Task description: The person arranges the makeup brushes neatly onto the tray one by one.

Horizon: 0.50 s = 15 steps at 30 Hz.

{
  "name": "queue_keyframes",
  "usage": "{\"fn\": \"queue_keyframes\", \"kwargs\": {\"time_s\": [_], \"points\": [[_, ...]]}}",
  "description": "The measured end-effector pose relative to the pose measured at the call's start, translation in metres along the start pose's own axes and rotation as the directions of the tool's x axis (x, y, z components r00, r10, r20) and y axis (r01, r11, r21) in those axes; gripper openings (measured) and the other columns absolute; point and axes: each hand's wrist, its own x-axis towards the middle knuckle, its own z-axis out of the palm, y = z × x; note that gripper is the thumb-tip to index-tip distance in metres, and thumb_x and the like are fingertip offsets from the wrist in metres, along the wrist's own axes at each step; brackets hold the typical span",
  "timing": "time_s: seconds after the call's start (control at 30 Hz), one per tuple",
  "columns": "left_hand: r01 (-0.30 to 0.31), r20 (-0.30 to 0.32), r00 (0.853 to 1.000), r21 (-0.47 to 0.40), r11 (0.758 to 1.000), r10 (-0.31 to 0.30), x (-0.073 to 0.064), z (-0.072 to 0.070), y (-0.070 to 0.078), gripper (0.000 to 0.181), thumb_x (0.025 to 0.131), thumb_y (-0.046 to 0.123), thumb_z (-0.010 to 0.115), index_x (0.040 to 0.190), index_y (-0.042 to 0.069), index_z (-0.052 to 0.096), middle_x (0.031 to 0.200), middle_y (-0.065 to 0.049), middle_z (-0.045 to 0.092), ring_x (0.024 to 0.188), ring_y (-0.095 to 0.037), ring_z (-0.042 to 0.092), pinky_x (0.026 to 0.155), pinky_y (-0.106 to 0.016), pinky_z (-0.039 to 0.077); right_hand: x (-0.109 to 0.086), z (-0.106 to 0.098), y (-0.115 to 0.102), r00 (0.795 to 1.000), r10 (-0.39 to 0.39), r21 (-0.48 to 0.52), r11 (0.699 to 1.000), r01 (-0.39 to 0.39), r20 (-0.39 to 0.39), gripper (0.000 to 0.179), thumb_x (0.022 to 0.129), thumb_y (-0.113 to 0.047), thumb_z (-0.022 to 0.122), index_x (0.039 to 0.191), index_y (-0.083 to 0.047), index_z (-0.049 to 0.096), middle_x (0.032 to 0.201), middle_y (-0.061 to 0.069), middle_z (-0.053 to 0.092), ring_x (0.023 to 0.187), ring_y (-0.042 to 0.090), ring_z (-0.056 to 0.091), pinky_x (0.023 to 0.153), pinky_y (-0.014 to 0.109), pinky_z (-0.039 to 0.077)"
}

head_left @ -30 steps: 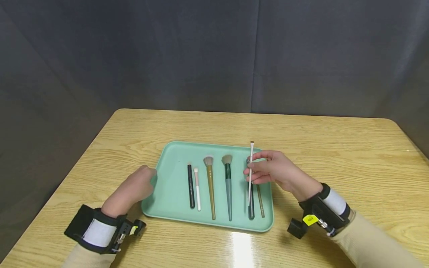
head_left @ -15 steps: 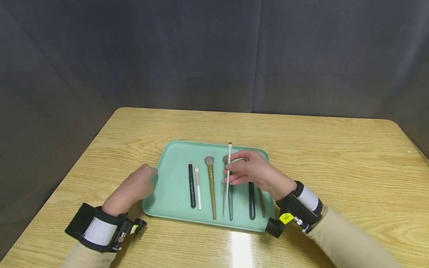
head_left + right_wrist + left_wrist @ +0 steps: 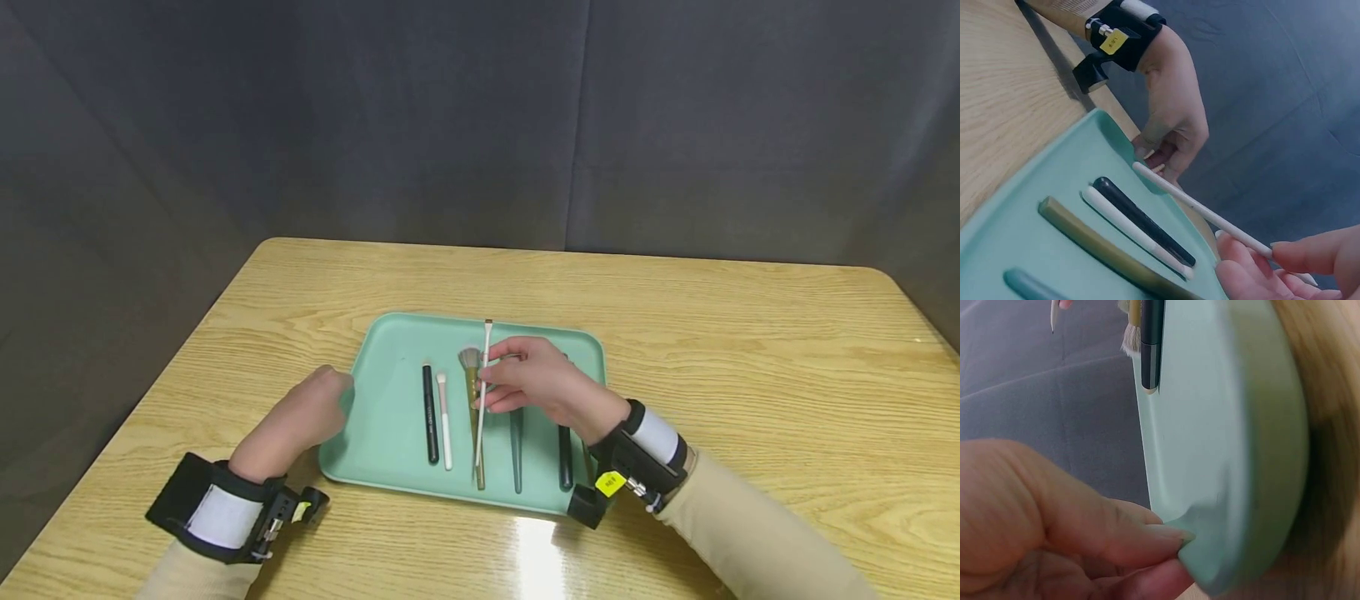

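My left hand (image 3: 307, 412) pinches the left rim of a mint-green tray (image 3: 382, 333), thumb on top in the left wrist view. In my right hand (image 3: 543, 379) a thin white makeup brush (image 3: 1210, 215) is pinched between thumb and fingers. It is raised over the tray with its small dark tip away from me, overlapping an olive-handled brush (image 3: 471, 383) in the head view. Left of that, a white brush (image 3: 446, 429) and a black brush (image 3: 430, 417) lie side by side. A blue-green-handled brush (image 3: 517, 450) lies partly hidden under the right hand.
Toward the tray's right side lies a thick dark-handled brush (image 3: 566, 458), its upper part behind the right hand. A thin brush beside it is mostly covered by the wrist. The wooden table (image 3: 712, 333) extends around the tray, with a dark curtain (image 3: 450, 125) behind.
My right hand has carried the white makeup brush leftward, from over the dark-handled brush past the blue-green one to the olive-handled one. The left hand has stayed on the tray rim.
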Motion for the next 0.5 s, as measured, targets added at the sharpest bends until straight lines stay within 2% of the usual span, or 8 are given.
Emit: {"fn": "queue_keyframes", "kwargs": {"time_s": [0.27, 0.5], "points": [[0.000, 0.002, 1.000, 0.015, 1.000, 0.000, 0.001, 0.000, 0.002, 0.036, 0.077, -0.019, 0.044, 0.110, -0.017, 0.059, 0.092, -0.019, 0.051, 0.077, -0.027, 0.047, 0.066, -0.039, 0.048, 0.011, 0.019, -0.002, 1.000, -0.024, -0.013, 1.000, 0.024, 0.016, 0.026, 0.093, -0.001, 0.058, 0.116, 0.009, 0.051, 0.085, 0.013, 0.068, 0.064, 0.014, 0.066, 0.063, 0.030, 0.056], [-0.009, -0.003, 1.000, 0.004, 1.000, 0.009, 0.001, 0.002, 0.003, 0.036, 0.077, -0.020, 0.045, 0.109, -0.017, 0.060, 0.089, -0.016, 0.050, 0.075, -0.026, 0.047, 0.064, -0.037, 0.049, 0.017, 0.034, -0.002, 1.000, 0.010, -0.005, 1.000, -0.010, -0.002, 0.026, 0.092, 0.001, 0.060, 0.115, 0.008, 0.052, 0.084, 0.015, 0.068, 0.063, 0.015, 0.065, 0.061, 0.030, 0.056]]}}
